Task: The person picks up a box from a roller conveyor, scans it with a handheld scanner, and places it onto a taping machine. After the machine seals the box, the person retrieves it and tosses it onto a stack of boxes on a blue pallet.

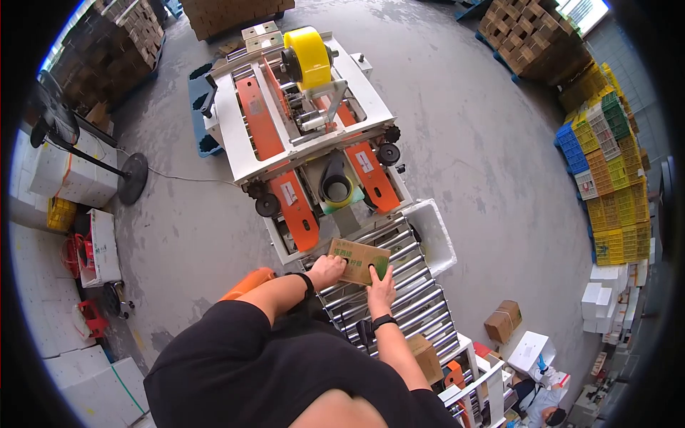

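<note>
A brown cardboard carton [359, 255] with green print and dark round holes sits at the machine end of the roller conveyor [417, 303]. My left hand [328, 271] grips its left side, fingers at one hole. On the near right side, my right hand [382, 291] holds the carton with a finger at the other hole. Just beyond the carton stands a carton-sealing machine [246, 153] with orange side plates and a large yellow tape roll [312, 57] on top. The undersides of both hands are hidden.
Another carton [426, 358] lies farther down the conveyor, near my right arm. A white foam box [434, 239] stands beside the rollers. One carton [504, 321] rests on the floor at right. A co-worker [546, 403] is at lower right. A fan [133, 178] stands at left.
</note>
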Tool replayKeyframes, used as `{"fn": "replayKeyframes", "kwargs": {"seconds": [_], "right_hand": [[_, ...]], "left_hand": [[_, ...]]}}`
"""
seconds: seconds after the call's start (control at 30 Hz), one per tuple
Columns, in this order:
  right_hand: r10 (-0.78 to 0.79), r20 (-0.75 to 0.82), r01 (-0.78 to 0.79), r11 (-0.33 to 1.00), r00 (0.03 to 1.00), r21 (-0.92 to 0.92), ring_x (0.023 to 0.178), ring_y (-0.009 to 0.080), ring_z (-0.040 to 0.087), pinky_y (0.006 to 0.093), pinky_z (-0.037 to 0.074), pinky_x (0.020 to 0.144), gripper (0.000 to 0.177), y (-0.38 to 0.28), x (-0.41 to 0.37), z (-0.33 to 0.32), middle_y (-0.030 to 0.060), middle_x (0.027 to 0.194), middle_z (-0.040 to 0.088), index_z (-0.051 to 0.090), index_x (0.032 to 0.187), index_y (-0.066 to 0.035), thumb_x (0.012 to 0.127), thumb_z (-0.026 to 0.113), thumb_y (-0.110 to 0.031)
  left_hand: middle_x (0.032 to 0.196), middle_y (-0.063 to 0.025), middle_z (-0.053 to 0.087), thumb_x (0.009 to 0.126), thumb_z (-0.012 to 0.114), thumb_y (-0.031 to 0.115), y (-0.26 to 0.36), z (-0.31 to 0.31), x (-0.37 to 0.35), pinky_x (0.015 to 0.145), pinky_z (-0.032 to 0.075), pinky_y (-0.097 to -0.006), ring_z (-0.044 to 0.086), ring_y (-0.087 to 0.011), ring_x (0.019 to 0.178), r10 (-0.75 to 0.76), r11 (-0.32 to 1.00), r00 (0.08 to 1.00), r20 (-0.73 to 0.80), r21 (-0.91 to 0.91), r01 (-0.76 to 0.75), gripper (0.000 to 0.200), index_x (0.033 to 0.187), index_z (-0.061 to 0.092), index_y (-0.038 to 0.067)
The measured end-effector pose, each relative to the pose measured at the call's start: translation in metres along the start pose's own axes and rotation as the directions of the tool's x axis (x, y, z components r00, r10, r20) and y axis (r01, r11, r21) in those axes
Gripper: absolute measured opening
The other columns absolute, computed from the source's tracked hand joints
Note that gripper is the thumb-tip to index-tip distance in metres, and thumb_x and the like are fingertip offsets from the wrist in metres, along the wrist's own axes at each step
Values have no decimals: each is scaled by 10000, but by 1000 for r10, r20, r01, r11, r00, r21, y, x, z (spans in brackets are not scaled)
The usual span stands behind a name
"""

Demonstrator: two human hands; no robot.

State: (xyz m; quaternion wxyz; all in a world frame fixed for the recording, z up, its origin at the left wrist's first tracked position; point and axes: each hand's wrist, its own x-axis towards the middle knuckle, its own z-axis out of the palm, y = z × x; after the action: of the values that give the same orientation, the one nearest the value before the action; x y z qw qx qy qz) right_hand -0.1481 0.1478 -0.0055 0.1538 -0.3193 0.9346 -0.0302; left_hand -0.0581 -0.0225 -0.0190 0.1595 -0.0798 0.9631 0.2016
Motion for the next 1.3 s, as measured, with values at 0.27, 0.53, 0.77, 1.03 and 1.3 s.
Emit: {"fn": "replayKeyframes", "kwargs": {"seconds": [0.27,0.53,0.77,1.03,1.3], "right_hand": [[40,-102,-11,961,994,275,1180,451,310,447,325,979,546,-31,81,19,239,1380,222,517,1202,-212,719,522,42],[-146,-236,248,835,961,491,1233,384,306,378,293,1016,535,-17,118,-14,245,1357,263,574,1121,-105,657,443,128],[200,-107,-158,935,974,317,1144,370,367,419,296,984,410,73,11,35,209,1235,414,592,1057,-73,662,523,8],[504,-155,-506,862,850,33,1291,331,194,491,159,1055,599,134,-152,17,192,1361,267,414,1237,-31,675,618,-69],[687,101,-679,726,719,-109,1332,313,105,439,123,1082,1176,181,-192,8,173,1416,149,82,1383,-99,501,820,-341]], "left_hand": [[913,-142,590,728,545,138,-8,-12,24,748,470,-370,586,-291,866,-290,947,956,-47,-157,280,363,1062,487,9],[1050,-162,549,753,483,105,-14,-25,17,780,460,-412,565,-327,935,-229,940,973,-17,-265,217,443,1190,454,39],[952,-168,621,701,551,135,-35,17,-16,769,483,-402,588,-326,912,-158,938,867,474,-203,282,263,916,635,7],[1023,-157,615,691,582,166,-78,32,-57,801,480,-380,588,-296,963,-424,832,743,518,-101,545,283,934,661,45],[991,-168,620,679,578,187,-64,63,-46,796,484,-394,587,-315,947,-396,866,820,414,-128,483,302,929,657,37]]}}
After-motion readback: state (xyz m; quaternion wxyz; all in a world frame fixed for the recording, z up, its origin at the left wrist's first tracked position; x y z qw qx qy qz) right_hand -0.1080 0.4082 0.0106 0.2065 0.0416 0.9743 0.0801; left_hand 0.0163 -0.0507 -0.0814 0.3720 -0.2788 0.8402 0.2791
